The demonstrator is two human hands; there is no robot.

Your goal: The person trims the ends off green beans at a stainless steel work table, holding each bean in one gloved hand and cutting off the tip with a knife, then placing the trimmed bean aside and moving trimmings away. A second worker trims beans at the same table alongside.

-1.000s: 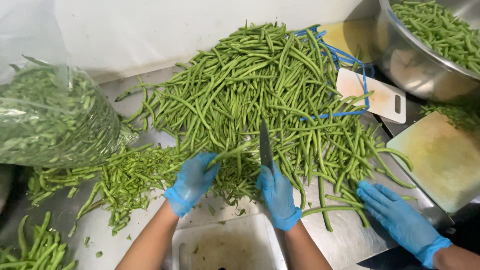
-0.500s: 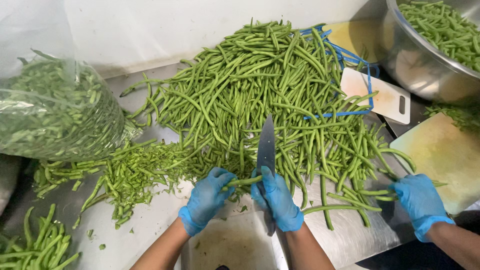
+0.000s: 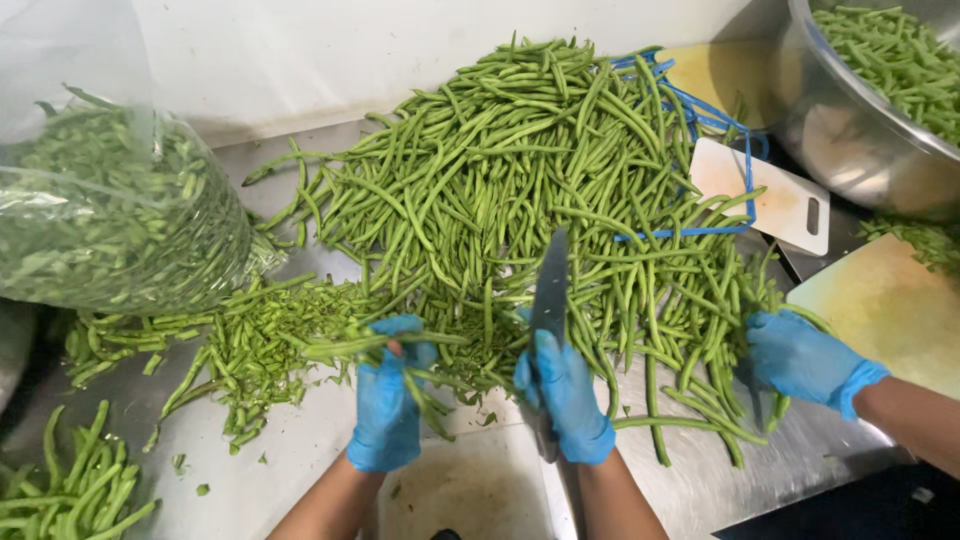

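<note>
Steel table (image 3: 300,460) under green beans (image 3: 520,160)

Knife (image 3: 549,290) handle inside right grip (image 3: 565,395); metal bowl (image 3: 850,130) cropped.

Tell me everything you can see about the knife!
The knife has a broad, dull grey metal blade that points up and away from the person, its tip reaching into the big pile of green beans. The right hand, in a blue glove, wraps around the handle, so the handle is hidden. The blade stands roughly upright in the picture, just right of the left hand, which holds a small bunch of beans.
</note>
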